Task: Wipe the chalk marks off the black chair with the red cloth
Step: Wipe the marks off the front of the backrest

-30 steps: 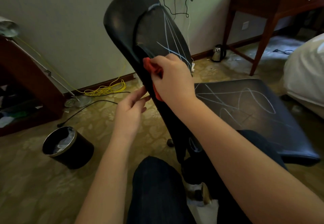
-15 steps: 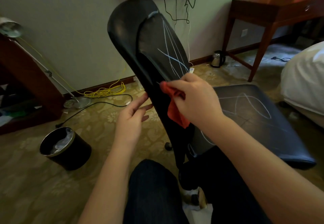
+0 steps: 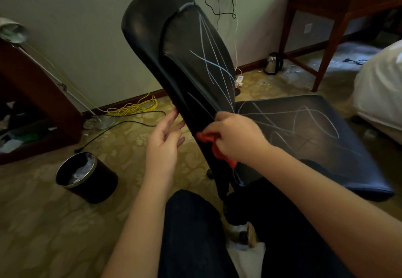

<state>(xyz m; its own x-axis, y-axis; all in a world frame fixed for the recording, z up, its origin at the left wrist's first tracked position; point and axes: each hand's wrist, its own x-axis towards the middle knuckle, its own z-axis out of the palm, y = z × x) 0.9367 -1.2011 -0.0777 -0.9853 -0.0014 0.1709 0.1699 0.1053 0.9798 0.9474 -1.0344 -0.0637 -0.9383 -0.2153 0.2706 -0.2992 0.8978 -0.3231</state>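
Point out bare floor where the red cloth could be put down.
Bare carpet lies on the near side of the waste bin. Another patch sits between the kettle and the chair seat. Crowded: by the wall, the yellow cable, black cord and lamp base.

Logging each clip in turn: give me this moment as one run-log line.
phase: wiping backrest | right hand: grips red cloth against lower backrest | left hand: fingers straight at backrest edge | chalk marks: on backrest and seat

Two bare forearms (image 3: 134, 223), plain dark navy trousers (image 3: 191, 234)
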